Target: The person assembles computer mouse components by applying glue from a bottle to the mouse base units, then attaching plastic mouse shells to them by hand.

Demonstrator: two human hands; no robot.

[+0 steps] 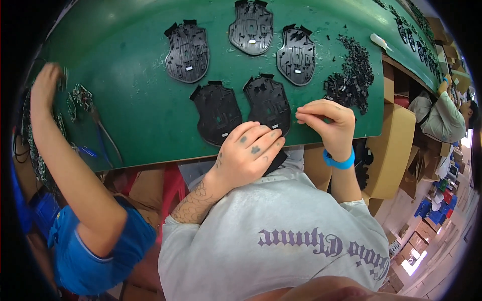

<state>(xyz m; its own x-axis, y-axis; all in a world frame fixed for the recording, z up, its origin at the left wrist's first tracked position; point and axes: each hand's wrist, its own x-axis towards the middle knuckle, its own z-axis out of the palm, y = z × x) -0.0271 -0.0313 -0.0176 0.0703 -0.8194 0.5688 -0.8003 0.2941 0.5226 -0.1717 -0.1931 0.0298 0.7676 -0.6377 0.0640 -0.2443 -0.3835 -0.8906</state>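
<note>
My left hand (251, 150) is closed, fingers curled together over the near end of a black plastic panel (267, 100). A dark edge shows below those fingers; what lies under the palm is hidden. My right hand (329, 120) pinches thumb and forefinger together just right of that panel, and anything between the tips is too small to make out. Left of it lies another black panel (217, 113). Farther back are three more such shield-shaped panels, one at the left (187, 52), one in the middle (251, 27) and one at the right (296, 55).
Beyond my right hand is a heap of small black parts (354, 75), with a white tube (380, 41) behind it. At the left a co-worker's hand (46, 83) is blurred near pliers (103, 125). Cardboard boxes (389, 155) stand off the green table's (135, 120) right edge.
</note>
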